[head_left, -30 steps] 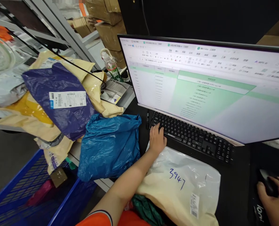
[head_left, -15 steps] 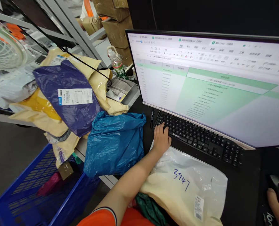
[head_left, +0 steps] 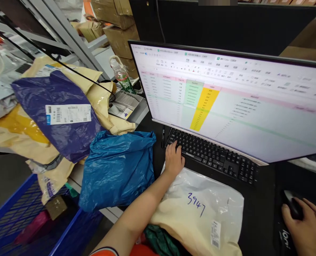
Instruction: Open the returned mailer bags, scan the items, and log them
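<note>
Fingers (head_left: pixel 171 146) of your left hand (head_left: pixel 174 160) curl on the rigid keyboard (head_left: pixel 214 156); your right hand (head_left: pixel 306 224) cups the mouse (head_left: pixel 292 207), likely light and slick.

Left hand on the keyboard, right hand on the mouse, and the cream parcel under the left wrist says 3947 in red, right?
Not red: the head view shows 3947 in blue on the cream parcel. The left hand on the keyboard and right hand on the mouse are correct.

A black keyboard (head_left: pixel 214 158) lies slantwise across the frame's centre; a dark mouse (head_left: pixel 291 207) sits flat at lower right.
</note>
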A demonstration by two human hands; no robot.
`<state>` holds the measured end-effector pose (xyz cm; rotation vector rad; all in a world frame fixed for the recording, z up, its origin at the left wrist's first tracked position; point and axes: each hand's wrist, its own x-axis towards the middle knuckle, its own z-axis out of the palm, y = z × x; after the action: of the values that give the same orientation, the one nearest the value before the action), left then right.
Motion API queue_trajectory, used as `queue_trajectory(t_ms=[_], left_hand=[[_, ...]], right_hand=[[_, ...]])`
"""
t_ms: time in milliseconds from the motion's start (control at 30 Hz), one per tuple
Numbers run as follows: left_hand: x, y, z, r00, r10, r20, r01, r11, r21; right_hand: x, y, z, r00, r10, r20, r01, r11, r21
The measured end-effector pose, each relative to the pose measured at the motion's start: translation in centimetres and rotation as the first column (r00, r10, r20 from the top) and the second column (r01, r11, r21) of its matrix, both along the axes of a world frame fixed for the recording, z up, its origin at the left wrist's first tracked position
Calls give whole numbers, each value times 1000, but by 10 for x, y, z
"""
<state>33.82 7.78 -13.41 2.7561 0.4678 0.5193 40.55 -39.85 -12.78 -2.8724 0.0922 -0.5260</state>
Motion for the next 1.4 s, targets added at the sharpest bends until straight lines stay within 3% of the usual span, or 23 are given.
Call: queue_trajectory(t_ms=[400,1400], left_hand=[[3,-1,2,1000,-3,-6,3,1000,19],[5,-3,3,1000,9,13,-9,1000,24]], right_hand=[[9,-16,-15,999,27,46,-27,1000,3],[10,-15,-14,999,10,46,-9,1000,-15]])
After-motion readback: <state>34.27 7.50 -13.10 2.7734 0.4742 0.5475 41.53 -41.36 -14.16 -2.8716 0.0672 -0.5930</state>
